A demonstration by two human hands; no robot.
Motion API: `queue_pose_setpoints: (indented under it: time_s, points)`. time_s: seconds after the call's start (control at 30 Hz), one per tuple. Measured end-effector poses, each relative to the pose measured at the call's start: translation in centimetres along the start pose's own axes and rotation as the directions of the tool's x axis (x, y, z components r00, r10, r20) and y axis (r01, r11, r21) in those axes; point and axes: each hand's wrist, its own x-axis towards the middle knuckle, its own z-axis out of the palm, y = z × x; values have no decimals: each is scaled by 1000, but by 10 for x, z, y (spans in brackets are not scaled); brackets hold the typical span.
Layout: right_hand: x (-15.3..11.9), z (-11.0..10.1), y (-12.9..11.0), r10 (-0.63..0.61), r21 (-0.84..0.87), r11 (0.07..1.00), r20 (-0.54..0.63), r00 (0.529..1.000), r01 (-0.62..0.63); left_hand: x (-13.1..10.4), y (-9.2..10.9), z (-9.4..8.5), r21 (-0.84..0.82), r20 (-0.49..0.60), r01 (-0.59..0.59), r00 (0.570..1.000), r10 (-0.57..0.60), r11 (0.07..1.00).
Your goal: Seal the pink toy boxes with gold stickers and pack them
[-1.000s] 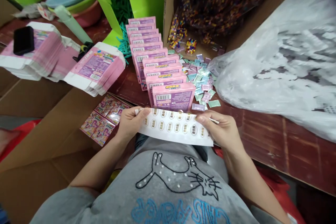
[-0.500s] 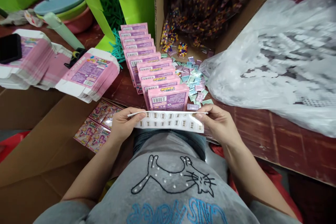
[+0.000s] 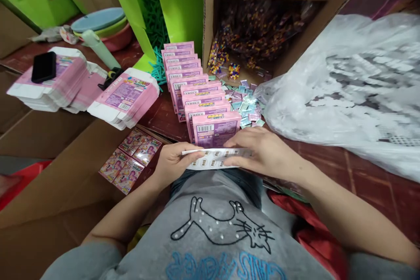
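White sticker sheet (image 3: 210, 162) runs lengthwise from the left hand (image 3: 175, 162), which pinches 1 end, to the right hand (image 3: 267, 151), curled near the other, grip unclear; the closest pink box (image 3: 216, 133) stands just beyond both.

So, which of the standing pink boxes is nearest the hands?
The frontmost box, just beyond the sticker sheet; the other boxes stand behind it, partly covered.

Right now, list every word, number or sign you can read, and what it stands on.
Grey shirt: upside-down blue lettering, seemingly "CATS"; the rest unclear.
Sticker sheet: repeated marks in ovals, too small to read.
Pink boxes and flat cartons: barcodes, print too small.
Green panel: red sign, unreadable.
Picture packs: blurred.
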Motion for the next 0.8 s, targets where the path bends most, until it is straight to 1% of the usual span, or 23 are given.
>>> queue_pose_setpoints:
  time_s: [0.03,0.1,0.17,0.2,0.27,0.33,0.37,0.43,0.5,0.6,0.63,0.7,0.73,0.8]
  points:
    - [6,0,-1,-16,-20,1000,43,999,17,0,0,1,1,19,-42,999,42,999]
    - [14,2,0,-9,-38,999,75,997,12,0,-3,3,7,42,-95,995,95,995]
    - [17,4,0,13,-45,999,80,997,-9,-1,-6,3,20,31,-85,996,84,996]
    - [18,4,0,25,-44,999,93,995,-21,-1,-8,3,26,22,-52,998,52,998]
    - [18,2,-3,57,-42,998,141,988,-51,-2,-9,3,26,4,50,999,-50,998]
    - [18,-2,-7,111,-48,993,190,976,-104,-2,-9,3,12,-9,152,988,-152,988]
    - [18,-6,-9,144,-44,989,193,971,-138,-2,-9,3,3,-17,190,982,-190,982]
    - [16,-17,-10,208,6,977,159,965,-211,-1,-10,1,-20,-43,234,971,-234,972]
    - [10,-30,-7,262,88,959,82,961,-269,0,-13,-3,-38,-64,260,963,-262,965]
    - [-10,-43,0,331,181,928,-9,944,-324,-1,-20,-9,-48,-88,302,948,-305,952]
    - [-18,-43,4,357,217,914,-25,934,-343,-2,-22,-9,-56,-91,318,942,-322,946]
    - [-37,-34,13,427,326,860,-37,903,-393,-3,-28,-6,-95,-80,348,931,-356,933]
    - [-46,-25,19,435,401,834,-58,899,-378,-4,-31,-2,-124,-61,357,928,-367,926]
    - [-61,-3,31,487,558,745,-79,870,-366,-4,-36,9,-184,-7,355,932,-363,916]
